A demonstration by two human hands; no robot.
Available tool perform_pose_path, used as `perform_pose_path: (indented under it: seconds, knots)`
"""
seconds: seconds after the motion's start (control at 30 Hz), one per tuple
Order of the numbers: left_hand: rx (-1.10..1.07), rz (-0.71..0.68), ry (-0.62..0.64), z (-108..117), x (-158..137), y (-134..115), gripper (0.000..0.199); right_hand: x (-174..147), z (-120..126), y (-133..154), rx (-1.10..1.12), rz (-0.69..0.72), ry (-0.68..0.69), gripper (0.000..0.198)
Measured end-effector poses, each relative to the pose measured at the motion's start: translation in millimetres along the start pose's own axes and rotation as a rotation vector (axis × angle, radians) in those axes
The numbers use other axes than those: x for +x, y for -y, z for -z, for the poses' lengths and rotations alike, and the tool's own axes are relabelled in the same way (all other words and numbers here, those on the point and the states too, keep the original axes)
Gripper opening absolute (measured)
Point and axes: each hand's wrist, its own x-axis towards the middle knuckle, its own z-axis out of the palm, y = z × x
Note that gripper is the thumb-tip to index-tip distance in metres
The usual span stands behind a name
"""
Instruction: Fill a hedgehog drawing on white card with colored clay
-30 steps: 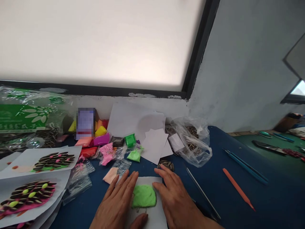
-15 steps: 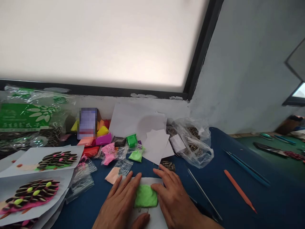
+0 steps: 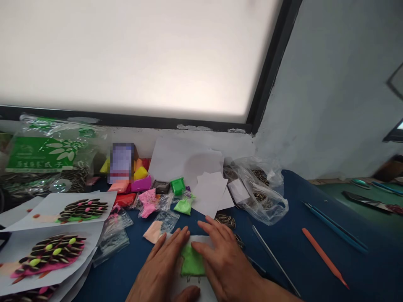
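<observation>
A flattened slab of bright green modelling clay [image 3: 192, 263] lies on a small sheet of white paper [image 3: 208, 292], with short drawn lines showing under its lower edge. My left hand [image 3: 162, 266] rests on the paper along the clay's left side, fingers stretched forward and thumb below the slab. From the right, my right hand [image 3: 227, 259] covers part of the clay. Its thumb lies over the slab's upper right, and its other fingers are spread beyond the paper's far edge. Neither hand is closed round anything.
Finished seed-and-clay pictures [image 3: 53, 253] are stacked at left. Clay packets [image 3: 151, 203], white papers [image 3: 208, 193] and a bag of seeds [image 3: 260, 195] stand along the wall. Loose sunflower seeds [image 3: 226, 221], a metal rod [image 3: 275, 258], an orange tool [image 3: 325, 258] and blue tweezers [image 3: 335, 226] lie right.
My right hand has shifted left over the clay, covering more of its right side. The whole view has swung slightly, so things appear a little further right.
</observation>
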Motion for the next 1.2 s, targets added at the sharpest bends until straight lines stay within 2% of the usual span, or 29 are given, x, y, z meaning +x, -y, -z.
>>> perform_pose_path:
  seconds: [0.13,0.23,0.5,0.73,0.93,1.2]
  knots:
    - [-0.046,0.064,0.008,0.9,-0.5,-1.1,0.108,11.4,-0.1,4.3,0.028,0.002,0.07,0.046]
    - [-0.074,0.111,0.038,0.4,0.7,-0.5,0.113,15.0,-1.5,5.8,0.033,-0.017,0.075,0.041]
    - [-0.102,0.098,0.043,2.3,2.7,-0.9,0.116,11.0,-4.3,6.7,0.046,-0.025,0.048,0.042]
    - [-0.078,0.066,0.03,0.1,1.0,0.3,0.108,11.5,-4.5,6.1,0.021,-0.007,0.065,0.037]
    - [-0.04,0.069,-0.048,-1.2,-1.3,-0.3,0.102,8.8,-4.6,6.0,0.013,0.002,0.032,0.038]
    - [-0.087,0.105,-0.035,-9.5,-4.6,5.8,0.096,11.0,-5.4,7.4,-0.006,0.023,0.03,0.034]
